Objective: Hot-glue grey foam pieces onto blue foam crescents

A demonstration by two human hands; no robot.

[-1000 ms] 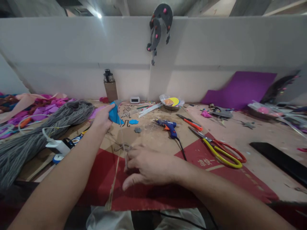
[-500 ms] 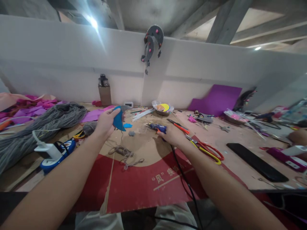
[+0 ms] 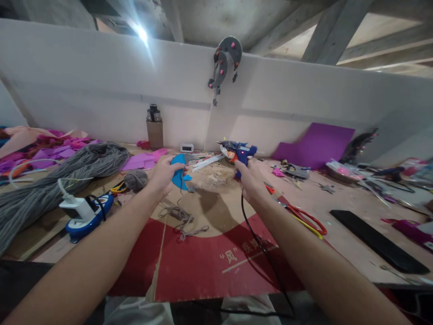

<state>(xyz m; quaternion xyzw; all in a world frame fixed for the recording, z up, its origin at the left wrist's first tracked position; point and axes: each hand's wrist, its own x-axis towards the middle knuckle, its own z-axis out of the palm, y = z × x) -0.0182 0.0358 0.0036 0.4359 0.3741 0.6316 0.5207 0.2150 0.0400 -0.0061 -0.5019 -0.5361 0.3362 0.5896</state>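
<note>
Pinched in my left hand (image 3: 164, 174) is a curved piece of blue felt (image 3: 178, 172), with a strand of grey yarn hanging below it. My right hand (image 3: 249, 177) is wrapped round the handle of a blue hot glue gun (image 3: 241, 151), raised above the board with its nozzle pointing left. From its grip a black cord (image 3: 248, 221) runs down toward my lap. Under my hands lies a red and brown cardboard sheet (image 3: 189, 266), and on it a loose tangle of grey yarn (image 3: 181, 216). A small blue scrap (image 3: 187, 178) sits just behind the felt piece.
A thick grey yarn hank (image 3: 84, 164), a yarn ball (image 3: 135, 179) and a blue power strip (image 3: 89, 221) are on the left. Red and yellow scissors (image 3: 306, 219) and a black case-like bar (image 3: 377, 239) lie right. A grey crescent ornament (image 3: 226, 58) hangs on the white partition.
My right hand has lifted the glue gun off the board and turned it upright. My left hand still holds the blue felt, now tilted differently. The view has shifted slightly left.
</note>
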